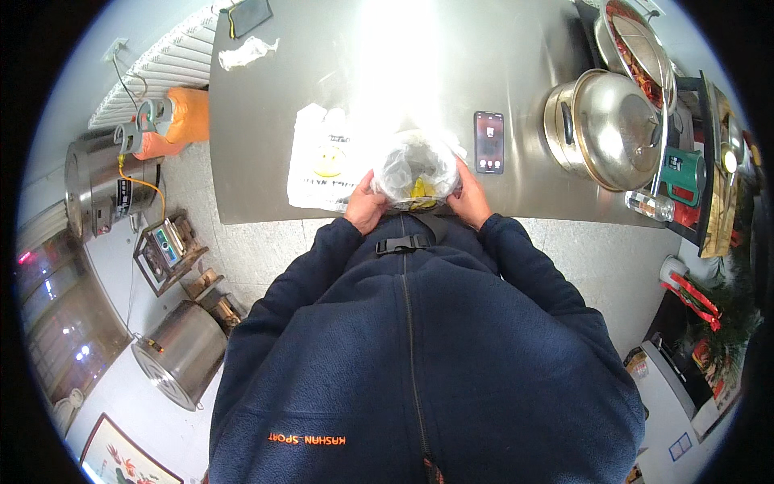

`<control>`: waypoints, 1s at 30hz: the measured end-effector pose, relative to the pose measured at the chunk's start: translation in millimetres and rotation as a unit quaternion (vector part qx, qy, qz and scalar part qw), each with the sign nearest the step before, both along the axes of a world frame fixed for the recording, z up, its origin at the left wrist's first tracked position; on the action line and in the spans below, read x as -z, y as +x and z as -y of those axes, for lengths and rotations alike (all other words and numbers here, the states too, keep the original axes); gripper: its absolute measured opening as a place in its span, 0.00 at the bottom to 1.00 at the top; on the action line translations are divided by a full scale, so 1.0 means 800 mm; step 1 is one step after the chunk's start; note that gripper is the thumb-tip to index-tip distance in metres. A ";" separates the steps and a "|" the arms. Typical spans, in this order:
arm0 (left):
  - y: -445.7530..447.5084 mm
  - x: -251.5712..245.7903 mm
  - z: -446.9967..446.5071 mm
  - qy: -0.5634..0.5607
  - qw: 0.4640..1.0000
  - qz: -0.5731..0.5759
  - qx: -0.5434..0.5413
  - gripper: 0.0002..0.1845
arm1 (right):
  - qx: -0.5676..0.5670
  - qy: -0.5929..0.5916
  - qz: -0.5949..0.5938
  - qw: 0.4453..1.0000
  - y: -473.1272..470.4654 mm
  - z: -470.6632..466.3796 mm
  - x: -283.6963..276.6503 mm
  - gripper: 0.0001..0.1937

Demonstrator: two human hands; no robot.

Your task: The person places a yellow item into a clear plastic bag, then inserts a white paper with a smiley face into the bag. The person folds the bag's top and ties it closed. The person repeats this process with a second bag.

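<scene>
Both hands hold a round container lined with a translucent plastic bag (pixel 417 163) at the near edge of the steel table (pixel 278 78). My left hand (pixel 366 206) grips its left side, fingers curled at the bag. On the opposite side, my right hand (pixel 470 195) has its thumb and fingers against the plastic. Something yellow shows through the lower part of the bag; whether it is print or contents I cannot tell. A white plastic carrier bag with a yellow smiley face (pixel 329 162) lies flat beside my left hand. To the right rests a smartphone (pixel 490 142) with its screen lit.
A large lidded steel pot (pixel 611 130) stands at the right, with a bowl of red food (pixel 641 54) behind it. Near the table's right corner lies a clear glass jar (pixel 650 206). A crumpled plastic bag (pixel 248 52) and a dark pouch (pixel 251 17) are at the far left.
</scene>
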State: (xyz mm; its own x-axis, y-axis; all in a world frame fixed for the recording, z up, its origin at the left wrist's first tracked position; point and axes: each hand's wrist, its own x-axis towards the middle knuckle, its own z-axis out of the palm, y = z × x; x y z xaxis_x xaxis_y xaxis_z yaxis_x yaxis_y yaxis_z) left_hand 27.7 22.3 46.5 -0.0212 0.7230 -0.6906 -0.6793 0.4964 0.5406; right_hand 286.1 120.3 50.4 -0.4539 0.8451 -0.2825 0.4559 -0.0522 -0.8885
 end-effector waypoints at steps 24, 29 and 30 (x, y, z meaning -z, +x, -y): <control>0.009 0.033 0.007 0.181 0.768 -0.613 0.041 0.21 | 0.048 0.115 0.016 0.992 0.026 -0.021 0.045 0.23; -0.017 0.063 0.004 0.127 0.800 -0.582 0.076 0.16 | 0.090 0.054 0.016 0.994 0.035 -0.041 0.076 0.12; -0.014 0.080 0.001 0.111 0.844 -0.524 0.029 0.10 | 0.094 0.081 0.033 0.992 0.021 -0.043 0.073 0.08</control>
